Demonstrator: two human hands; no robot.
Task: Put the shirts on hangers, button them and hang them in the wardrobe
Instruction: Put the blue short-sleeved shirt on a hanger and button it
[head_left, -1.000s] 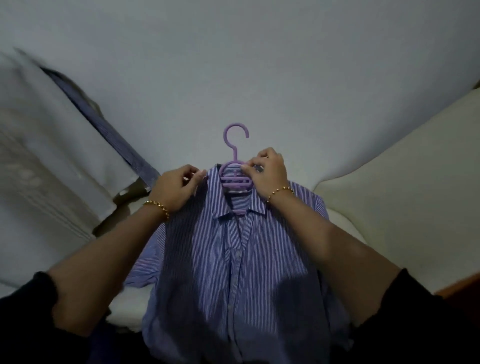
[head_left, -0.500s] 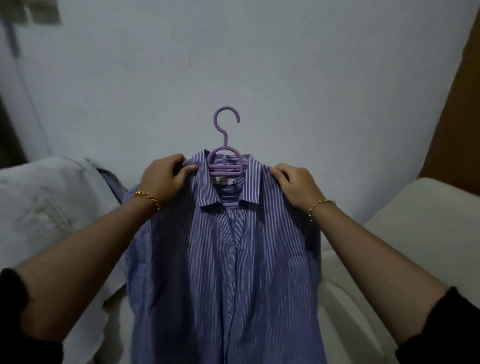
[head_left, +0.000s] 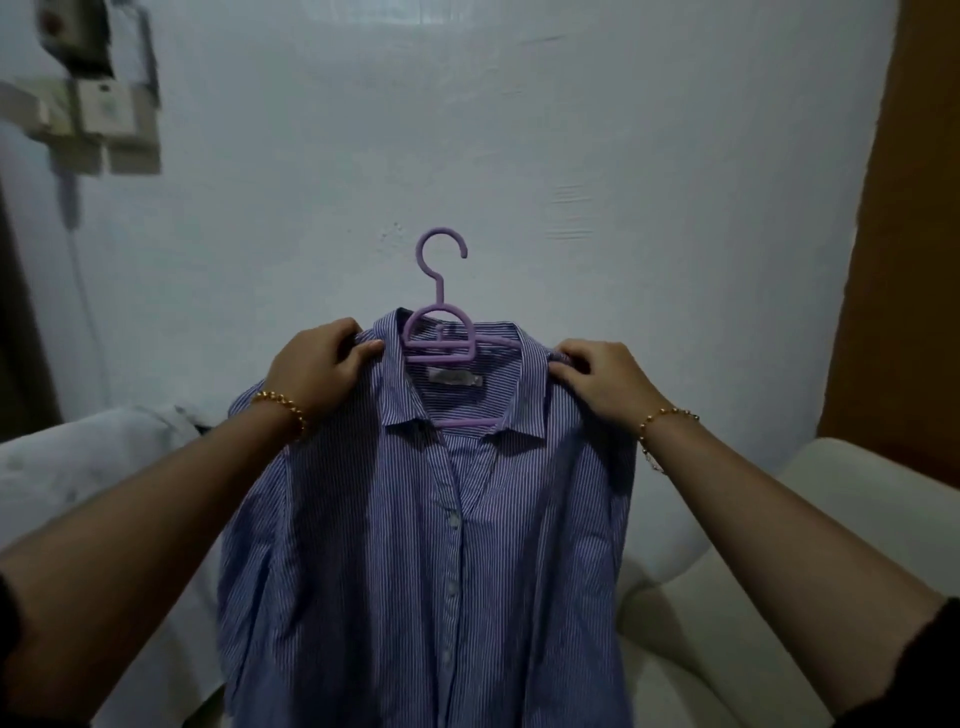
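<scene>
A blue-and-white striped shirt (head_left: 415, 545) hangs on a purple plastic hanger (head_left: 440, 332), held up in front of a pale wall. The hanger's hook rises free above the collar. My left hand (head_left: 317, 369) grips the shirt's left shoulder beside the collar. My right hand (head_left: 597, 384) grips the right shoulder beside the collar. The placket is closed down the front with several buttons showing; the collar lies open at the neck.
White cloth (head_left: 78, 483) lies over something at the lower left. A cream cushioned seat (head_left: 831, 519) is at the lower right. A brown wooden panel (head_left: 924, 234) stands along the right edge. A switch box (head_left: 98, 104) is mounted on the wall at the upper left.
The shirt on its hanger has been lifted upright before the wall. My right hand left the hanger's neck and took the right shoulder. The view tilted up.
</scene>
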